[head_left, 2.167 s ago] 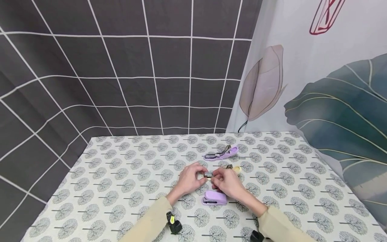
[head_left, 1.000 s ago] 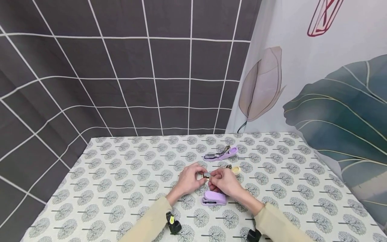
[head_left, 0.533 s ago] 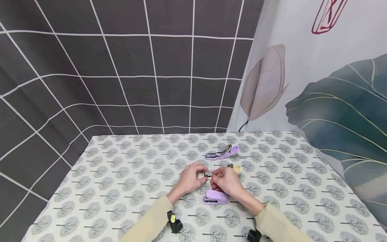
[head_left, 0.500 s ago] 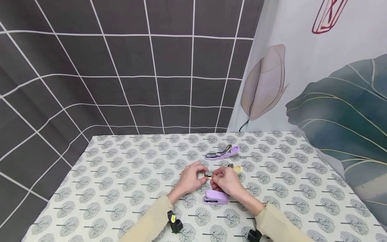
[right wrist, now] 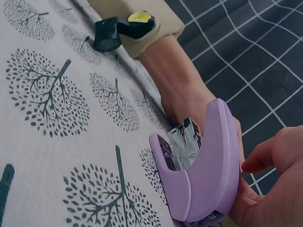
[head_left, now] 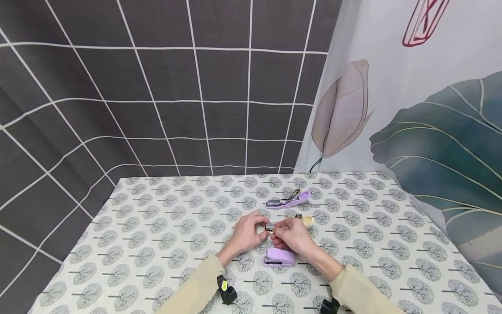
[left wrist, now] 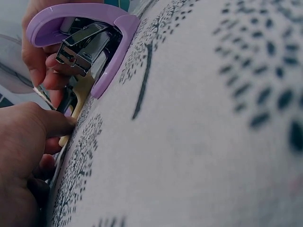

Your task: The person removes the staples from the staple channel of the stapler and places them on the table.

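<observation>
In the head view my left hand (head_left: 246, 232) grips the near end of a pale yellow stapler (head_left: 307, 221) between thumb and forefinger. Its top is swung up, and its metal magazine (head_left: 269, 227) shows between my hands. My right hand (head_left: 293, 236) pinches a thin silvery strip, apparently staples, at that magazine; the fingers hide most of it. In the left wrist view the thumb of the left hand (left wrist: 23, 146) presses the yellow body (left wrist: 84, 90). Just in front of my hands sits a closed-up purple stapler (head_left: 278, 257), large in the right wrist view too (right wrist: 220, 161).
Farther back lies a second purple stapler (head_left: 288, 200), its top swung open. A small grey strip (head_left: 315, 205) lies beside its right end. A tree-print cloth (head_left: 176, 257) covers the table, and a dark gridded curtain (head_left: 223, 117) hangs behind it.
My right fingertips have shifted slightly left over the stapler's magazine. The left hand holds the same place, and the purple staplers stay put; the head view sways a little.
</observation>
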Available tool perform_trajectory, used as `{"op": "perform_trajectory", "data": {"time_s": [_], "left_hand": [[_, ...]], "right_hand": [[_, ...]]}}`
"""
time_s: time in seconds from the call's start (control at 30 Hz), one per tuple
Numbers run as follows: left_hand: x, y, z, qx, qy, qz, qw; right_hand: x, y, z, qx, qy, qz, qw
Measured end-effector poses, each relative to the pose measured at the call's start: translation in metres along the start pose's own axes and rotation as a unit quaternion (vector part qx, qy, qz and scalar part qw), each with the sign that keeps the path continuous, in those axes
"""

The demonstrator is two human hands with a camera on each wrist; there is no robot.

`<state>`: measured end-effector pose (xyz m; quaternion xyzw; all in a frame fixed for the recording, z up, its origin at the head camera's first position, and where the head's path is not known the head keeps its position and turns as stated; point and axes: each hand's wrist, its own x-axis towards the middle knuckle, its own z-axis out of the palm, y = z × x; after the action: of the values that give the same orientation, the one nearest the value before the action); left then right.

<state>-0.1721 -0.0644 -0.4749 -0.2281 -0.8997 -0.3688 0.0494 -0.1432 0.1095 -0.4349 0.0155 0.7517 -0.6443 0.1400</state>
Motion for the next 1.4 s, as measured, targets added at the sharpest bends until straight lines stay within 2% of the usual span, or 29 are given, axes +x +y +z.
{"op": "perform_trajectory", "data": {"time_s": [0.2,0.27,0.33,0.4,0.47,0.6,0.73,0.87,1.0,1.23,1.3,1.4], "left_hand": [[0.000,-0.001,0.000,-0.002,0.002,0.003,1.0000],[0.000,0.000,-0.001,-0.001,0.004,0.004,1.0000],[0.000,0.000,-0.001,0.000,0.005,0.005,1.0000],[0.001,0.001,-0.002,0.000,0.004,0.004,1.0000],[0.001,0.002,-0.002,-0.001,0.006,0.007,1.0000],[0.000,0.001,-0.001,-0.003,0.006,0.009,0.9999],[0.001,0.001,-0.001,-0.001,0.008,0.011,0.9999],[0.000,0.000,0.000,0.002,0.008,0.010,0.9999],[0.000,0.000,0.000,0.002,0.006,0.008,0.9999],[0.000,-0.001,0.000,0.007,0.004,0.009,0.9999],[0.000,-0.001,0.000,0.008,0.006,0.012,0.9999],[0.000,-0.001,0.001,0.011,0.009,0.014,0.9998]], "right_hand": [[0.002,0.002,0.004,-0.008,0.013,-0.007,0.9999],[0.003,0.003,0.005,-0.039,0.018,-0.027,0.9987],[0.006,0.004,0.005,-0.093,0.028,-0.063,0.9932],[0.007,0.006,0.006,-0.154,0.040,-0.105,0.9817],[0.008,0.007,0.006,-0.215,0.059,-0.145,0.9641],[0.010,0.010,0.007,-0.292,0.084,-0.200,0.9317],[0.011,0.010,0.007,-0.345,0.099,-0.233,0.9039],[0.011,0.009,0.008,-0.383,0.110,-0.245,0.8838],[0.012,0.010,0.008,-0.397,0.122,-0.256,0.8730],[0.014,0.013,0.009,-0.394,0.147,-0.316,0.8507],[0.014,0.013,0.009,-0.396,0.148,-0.321,0.8476],[0.015,0.013,0.009,-0.399,0.144,-0.316,0.8486]]}}
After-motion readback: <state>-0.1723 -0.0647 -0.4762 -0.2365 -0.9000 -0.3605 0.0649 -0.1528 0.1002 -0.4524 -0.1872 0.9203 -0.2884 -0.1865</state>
